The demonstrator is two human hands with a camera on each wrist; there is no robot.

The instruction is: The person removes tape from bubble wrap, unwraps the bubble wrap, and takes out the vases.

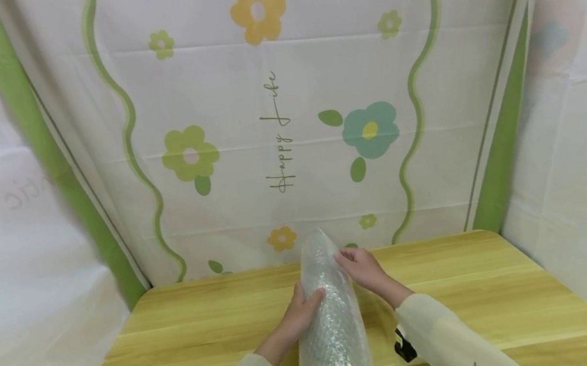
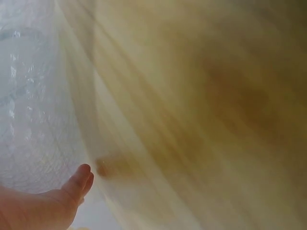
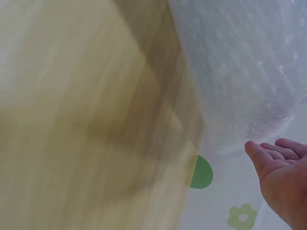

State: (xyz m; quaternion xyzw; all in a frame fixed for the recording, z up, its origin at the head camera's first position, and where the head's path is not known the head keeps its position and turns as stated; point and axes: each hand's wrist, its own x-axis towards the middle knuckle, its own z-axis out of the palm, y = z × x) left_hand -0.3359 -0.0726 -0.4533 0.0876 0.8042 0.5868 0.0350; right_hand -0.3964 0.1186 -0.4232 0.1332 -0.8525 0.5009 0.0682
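A long roll of clear bubble wrap (image 1: 335, 344) stretches from the near edge of the view toward the back of the table. Its far end narrows to a raised, pointed corner. My left hand (image 1: 298, 313) holds the roll's left side, thumb on top; the other fingers are partly hidden by the wrap. Farther along, on the right, my right hand (image 1: 365, 268) pinches the edge of the wrap near the far end. In the left wrist view the bubble wrap (image 2: 29, 120) fills the left side, and in the right wrist view the wrap (image 3: 240, 72) lies at upper right.
Under the roll is a wood-grain table (image 1: 209, 339). A white cloth (image 1: 220, 91) with flowers and lettering hangs behind the table's back edge, and more white cloth hangs on the left and right. Black straps (image 1: 404, 346) show at the wrists, beside pale sleeves (image 1: 453, 337).
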